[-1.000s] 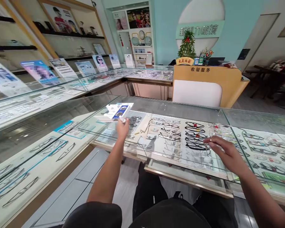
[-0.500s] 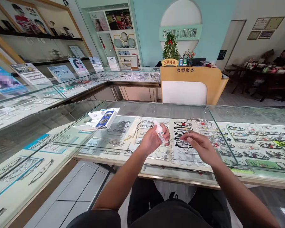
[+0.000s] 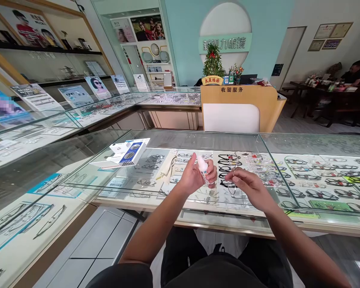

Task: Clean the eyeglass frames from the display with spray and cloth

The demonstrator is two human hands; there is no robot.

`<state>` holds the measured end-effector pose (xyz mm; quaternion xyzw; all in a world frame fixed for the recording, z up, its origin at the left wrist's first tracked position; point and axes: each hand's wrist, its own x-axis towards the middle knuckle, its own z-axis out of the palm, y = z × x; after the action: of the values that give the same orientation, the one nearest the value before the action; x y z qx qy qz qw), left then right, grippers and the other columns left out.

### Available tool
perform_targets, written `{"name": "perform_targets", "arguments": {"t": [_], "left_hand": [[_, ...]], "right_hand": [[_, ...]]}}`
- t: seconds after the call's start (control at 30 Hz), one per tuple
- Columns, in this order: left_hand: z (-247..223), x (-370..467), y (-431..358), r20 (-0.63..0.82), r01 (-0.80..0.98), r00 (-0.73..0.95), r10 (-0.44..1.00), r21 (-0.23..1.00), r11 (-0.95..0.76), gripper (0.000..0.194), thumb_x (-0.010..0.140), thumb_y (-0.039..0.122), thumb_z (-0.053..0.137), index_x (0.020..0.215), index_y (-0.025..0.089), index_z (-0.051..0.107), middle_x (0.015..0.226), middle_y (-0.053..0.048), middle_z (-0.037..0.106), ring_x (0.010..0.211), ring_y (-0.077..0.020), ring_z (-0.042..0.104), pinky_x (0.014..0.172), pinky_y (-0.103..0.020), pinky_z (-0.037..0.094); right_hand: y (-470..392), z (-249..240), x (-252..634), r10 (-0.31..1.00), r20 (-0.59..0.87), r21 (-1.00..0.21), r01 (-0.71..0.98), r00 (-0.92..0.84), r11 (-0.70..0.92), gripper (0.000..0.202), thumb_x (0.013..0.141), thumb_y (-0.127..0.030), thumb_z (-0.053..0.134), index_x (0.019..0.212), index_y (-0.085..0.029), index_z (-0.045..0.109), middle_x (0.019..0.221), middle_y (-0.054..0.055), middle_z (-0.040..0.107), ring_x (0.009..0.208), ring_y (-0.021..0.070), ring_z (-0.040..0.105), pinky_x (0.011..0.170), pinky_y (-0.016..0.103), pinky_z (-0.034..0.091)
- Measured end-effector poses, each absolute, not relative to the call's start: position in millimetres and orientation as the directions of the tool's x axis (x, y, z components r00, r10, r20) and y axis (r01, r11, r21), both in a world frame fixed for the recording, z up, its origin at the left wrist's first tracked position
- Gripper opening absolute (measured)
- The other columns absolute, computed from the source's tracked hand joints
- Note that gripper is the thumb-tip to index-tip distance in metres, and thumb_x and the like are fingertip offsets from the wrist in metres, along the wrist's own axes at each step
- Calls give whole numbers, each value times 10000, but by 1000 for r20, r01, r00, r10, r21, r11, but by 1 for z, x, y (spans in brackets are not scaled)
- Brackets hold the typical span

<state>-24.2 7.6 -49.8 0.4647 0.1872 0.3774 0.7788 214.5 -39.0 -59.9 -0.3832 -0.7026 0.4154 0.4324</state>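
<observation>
A small white bottle (image 3: 202,165) with a narrow nozzle sits in my left hand (image 3: 191,177). The fingers wrap round its printed label, while the thumb points up beside the nozzle. My right hand (image 3: 251,187) pinches a pair of thin-rimmed eyeglasses (image 3: 232,191) by the frame. They hang upright above the glass counter, just right of the bottle and apart from it. Part of the frame is hidden by the fingers. On the counter, to the left of my hands, lies a cream cloth (image 3: 168,168).
An open white and blue box (image 3: 129,154) rests on the glass display counter (image 3: 180,140). Rows of eyeglass frames (image 3: 321,195) show under the glass. Beyond stands a wooden cashier desk (image 3: 270,106). A person (image 3: 352,74) sits at a table at the far right.
My left thumb has lifted and straightened beside the bottle, which stands more upright. My right hand keeps the eyeglasses nearly in place. The view has shifted slightly.
</observation>
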Motion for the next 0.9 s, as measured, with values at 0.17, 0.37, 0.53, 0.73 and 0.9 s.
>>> {"name": "perform_targets", "arguments": {"t": [0.17, 0.37, 0.53, 0.73, 0.9], "left_hand": [[-55, -26, 13, 52, -403, 670, 741, 864, 304, 863, 824, 1025, 225, 608, 223, 460, 513, 9, 301, 492, -144, 323, 451, -292, 280], [-69, -23, 33, 64, -351, 631, 773, 912, 211, 851, 797, 1039, 299, 565, 231, 430, 439, 30, 312, 380, -97, 232, 371, -254, 168], [-79, -21, 45, 118, -176, 520, 846, 984, -29, 811, 860, 960, 370, 561, 215, 488, 437, 4, 407, 373, -103, 336, 401, -267, 194], [-77, -16, 38, 154, 86, 476, 866, 972, -220, 738, 965, 795, 395, 536, 205, 510, 429, -5, 447, 400, -112, 409, 489, -295, 318], [-74, -12, 35, 136, 122, 446, 885, 970, -210, 699, 937, 773, 431, 527, 213, 508, 438, 0, 432, 403, -126, 417, 480, -309, 302]], "right_hand": [[-40, -58, 211, 897, 294, -915, 176, -330, 364, 364, 1053, -555, 578, 1036, -250, 776, 1046, 78, 749, 987, 238, 667, 821, 348, 536], [-31, -63, 207, 891, 259, -942, 108, -372, 319, 385, 1038, -584, 595, 1022, -249, 784, 1068, 79, 737, 1021, 241, 686, 941, 391, 586], [-17, -77, 199, 868, 228, -973, -72, -441, 219, 381, 1019, -577, 636, 994, -243, 818, 1044, 70, 751, 1025, 235, 715, 1069, 448, 587], [-6, -94, 189, 875, 229, -963, -227, -426, 142, 345, 981, -540, 704, 963, -225, 845, 993, 73, 784, 1019, 249, 748, 1071, 476, 603], [-6, -95, 182, 859, 231, -956, -272, -456, 112, 345, 983, -533, 705, 929, -221, 845, 1001, 73, 797, 1019, 249, 759, 1069, 463, 603]]}}
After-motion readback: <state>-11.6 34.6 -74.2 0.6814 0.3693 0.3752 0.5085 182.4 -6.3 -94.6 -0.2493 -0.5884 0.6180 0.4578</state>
